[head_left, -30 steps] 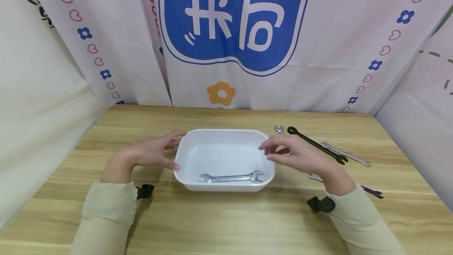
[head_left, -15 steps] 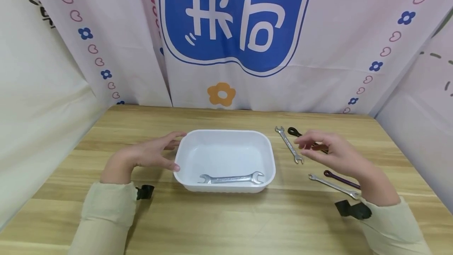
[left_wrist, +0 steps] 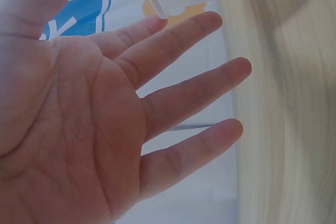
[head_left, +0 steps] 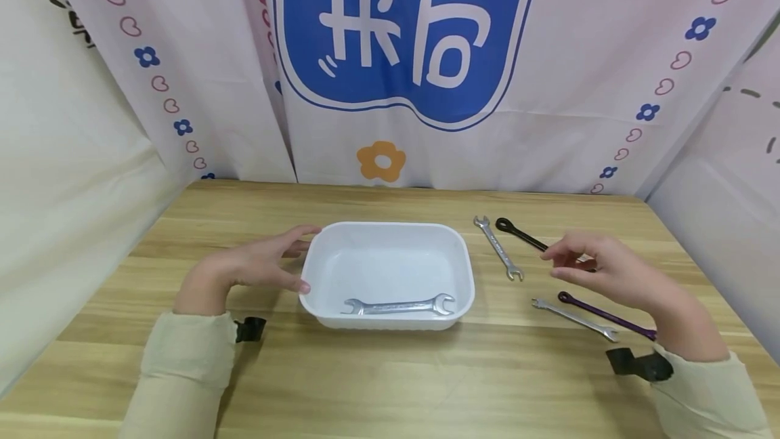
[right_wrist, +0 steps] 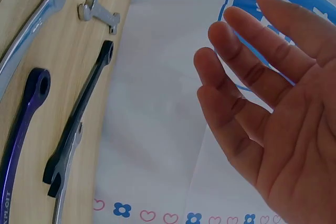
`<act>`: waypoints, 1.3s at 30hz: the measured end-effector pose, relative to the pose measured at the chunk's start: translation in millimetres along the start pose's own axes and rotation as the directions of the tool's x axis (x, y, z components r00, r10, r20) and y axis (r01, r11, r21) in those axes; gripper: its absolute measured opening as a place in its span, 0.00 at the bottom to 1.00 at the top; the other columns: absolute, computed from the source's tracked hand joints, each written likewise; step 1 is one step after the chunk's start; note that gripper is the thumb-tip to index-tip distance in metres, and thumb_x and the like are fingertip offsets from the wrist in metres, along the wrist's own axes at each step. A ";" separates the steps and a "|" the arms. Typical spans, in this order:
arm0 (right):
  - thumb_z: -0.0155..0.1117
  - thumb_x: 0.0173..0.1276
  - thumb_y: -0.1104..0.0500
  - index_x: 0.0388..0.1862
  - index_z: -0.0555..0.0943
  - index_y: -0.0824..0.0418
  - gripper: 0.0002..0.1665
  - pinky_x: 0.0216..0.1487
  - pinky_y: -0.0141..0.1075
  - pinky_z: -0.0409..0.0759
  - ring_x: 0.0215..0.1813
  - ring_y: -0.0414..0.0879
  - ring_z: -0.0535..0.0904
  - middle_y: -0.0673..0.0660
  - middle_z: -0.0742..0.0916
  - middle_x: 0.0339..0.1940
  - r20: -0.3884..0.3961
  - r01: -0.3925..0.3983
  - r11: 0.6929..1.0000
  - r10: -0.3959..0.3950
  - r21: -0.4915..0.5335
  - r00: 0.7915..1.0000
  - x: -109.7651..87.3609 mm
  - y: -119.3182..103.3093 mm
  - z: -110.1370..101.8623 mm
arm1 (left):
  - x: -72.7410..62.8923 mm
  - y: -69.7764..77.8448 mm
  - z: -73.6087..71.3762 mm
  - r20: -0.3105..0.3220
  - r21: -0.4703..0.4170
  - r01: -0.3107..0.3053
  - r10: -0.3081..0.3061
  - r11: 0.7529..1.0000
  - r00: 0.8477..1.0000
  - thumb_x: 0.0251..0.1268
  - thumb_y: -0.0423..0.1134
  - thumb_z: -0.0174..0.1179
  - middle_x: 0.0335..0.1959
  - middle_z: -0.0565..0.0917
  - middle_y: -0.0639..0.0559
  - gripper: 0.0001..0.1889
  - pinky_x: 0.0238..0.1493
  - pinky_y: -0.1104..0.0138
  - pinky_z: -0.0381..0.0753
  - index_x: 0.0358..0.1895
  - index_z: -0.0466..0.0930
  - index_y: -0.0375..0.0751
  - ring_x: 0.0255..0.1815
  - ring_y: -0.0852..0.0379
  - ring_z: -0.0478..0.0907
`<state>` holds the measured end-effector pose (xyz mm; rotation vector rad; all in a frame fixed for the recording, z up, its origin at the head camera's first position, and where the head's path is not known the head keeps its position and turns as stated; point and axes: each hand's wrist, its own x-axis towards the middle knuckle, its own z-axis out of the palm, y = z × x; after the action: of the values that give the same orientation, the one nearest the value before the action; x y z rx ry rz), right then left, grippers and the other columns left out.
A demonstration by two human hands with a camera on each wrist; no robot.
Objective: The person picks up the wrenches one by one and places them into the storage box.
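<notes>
A silver open-end wrench (head_left: 399, 307) lies inside the white plastic basin (head_left: 390, 324), along its near wall. At the basin's left end is my left hand (head_left: 262, 264), its thumb and forefinger at the rim; the left wrist view shows straight, spread fingers (left_wrist: 194, 90) and a bare palm. My right hand (head_left: 612, 273) hovers over the black wrench (head_left: 521, 234), loosely curved and holding nothing. It hides part of that wrench. Between basin and black wrench lies a silver double-ended wrench (head_left: 498, 248). Nearer me are another silver wrench (head_left: 575, 320) and a purple one (head_left: 608, 317).
In the right wrist view, a thin silver wrench (right_wrist: 67, 174) lies against the black one. The wood-grain table (head_left: 390, 385) meets a printed white cloth (head_left: 548, 154) at the back. Cloth also hangs at both sides.
My right hand has moved right from the basin's right rim to above the black wrench, uncovering the silver wrench beside the basin. The left hand and basin stay put.
</notes>
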<state>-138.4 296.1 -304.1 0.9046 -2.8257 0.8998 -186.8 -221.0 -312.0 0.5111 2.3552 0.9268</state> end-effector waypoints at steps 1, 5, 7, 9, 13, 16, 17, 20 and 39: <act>0.67 0.66 0.66 0.46 0.85 0.56 0.11 0.35 0.29 0.82 0.36 0.31 0.77 0.42 0.83 0.34 0.008 -0.007 1.000 0.007 -0.006 1.000 -0.8 2.0 -0.2 | 0.1 -0.3 0.0 0.001 -0.001 0.000 0.000 1.000 1.000 0.56 0.46 0.73 0.77 0.60 0.32 0.56 0.69 0.31 0.59 0.80 0.41 0.44 0.78 0.30 0.54; 0.67 0.67 0.63 0.45 0.85 0.57 0.09 0.34 0.29 0.79 0.35 0.31 0.75 0.43 0.82 0.32 0.058 -0.067 0.998 0.068 -0.019 0.996 -3.5 8.5 -0.9 | 0.7 -0.5 0.2 0.003 -0.003 0.000 0.000 1.000 1.000 0.55 0.46 0.74 0.76 0.60 0.31 0.57 0.70 0.32 0.59 0.80 0.41 0.45 0.78 0.30 0.55; 0.67 0.67 0.62 0.45 0.84 0.58 0.08 0.33 0.29 0.78 0.34 0.31 0.74 0.43 0.82 0.31 0.093 -0.096 0.995 0.098 -0.019 0.991 -3.9 12.2 -0.7 | 0.7 -0.4 0.3 0.002 -0.002 0.004 -0.004 1.000 1.000 0.55 0.46 0.74 0.76 0.61 0.31 0.57 0.70 0.32 0.58 0.80 0.41 0.45 0.78 0.30 0.55; 0.67 0.68 0.61 0.46 0.84 0.59 0.08 0.32 0.29 0.76 0.33 0.31 0.73 0.44 0.81 0.30 0.136 -0.121 0.993 0.121 -0.013 0.983 -3.7 16.4 -0.3 | 0.5 0.0 0.4 0.001 0.003 0.002 -0.002 1.000 1.000 0.55 0.46 0.74 0.76 0.61 0.31 0.56 0.70 0.32 0.58 0.80 0.41 0.44 0.78 0.30 0.55; 0.66 0.68 0.61 0.46 0.84 0.63 0.10 0.30 0.30 0.74 0.31 0.31 0.71 0.44 0.81 0.29 0.204 -0.140 0.990 0.135 0.008 0.970 -2.5 24.7 1.4 | 0.2 0.4 0.4 -0.002 0.008 0.002 -0.002 1.000 1.000 0.55 0.46 0.74 0.76 0.61 0.31 0.56 0.71 0.32 0.57 0.80 0.42 0.44 0.77 0.30 0.55; 0.67 0.68 0.62 0.45 0.84 0.63 0.09 0.30 0.30 0.74 0.31 0.31 0.71 0.44 0.81 0.28 0.226 -0.145 0.989 0.138 0.017 0.964 -2.2 28.9 3.1 | 0.3 0.3 0.5 -0.005 0.008 0.007 -0.007 1.000 1.000 0.55 0.46 0.74 0.76 0.61 0.32 0.56 0.71 0.31 0.56 0.80 0.42 0.45 0.78 0.31 0.55; 0.67 0.68 0.62 0.45 0.84 0.63 0.09 0.30 0.30 0.74 0.31 0.31 0.71 0.45 0.80 0.28 0.232 -0.147 0.989 0.138 0.020 0.963 -2.1 30.1 3.8 | 0.4 0.1 0.6 -0.004 0.009 0.008 -0.008 1.000 1.000 0.55 0.46 0.74 0.76 0.61 0.32 0.56 0.71 0.31 0.56 0.80 0.42 0.45 0.78 0.31 0.55; 0.67 0.67 0.62 0.43 0.84 0.64 0.08 0.30 0.30 0.73 0.31 0.32 0.70 0.46 0.79 0.28 0.252 -0.159 0.987 0.147 0.025 0.956 -2.3 33.7 6.1 | 0.8 -0.7 0.7 -0.003 0.005 0.012 -0.012 1.000 1.000 0.55 0.46 0.74 0.76 0.62 0.32 0.56 0.70 0.31 0.56 0.80 0.41 0.45 0.78 0.31 0.55; 0.69 0.63 0.63 0.38 0.85 0.56 0.06 0.31 0.29 0.72 0.31 0.32 0.70 0.44 0.78 0.27 0.374 -0.183 0.983 0.164 0.016 0.913 -4.4 43.9 16.9 | 1.0 -0.6 0.1 0.004 0.005 0.026 -0.026 1.000 1.000 0.55 0.46 0.74 0.76 0.61 0.31 0.57 0.70 0.31 0.58 0.80 0.41 0.46 0.78 0.30 0.55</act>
<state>-156.3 318.3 -341.7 0.9279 -3.2656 0.9067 -187.6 -220.8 -312.8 0.4832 2.3554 0.9081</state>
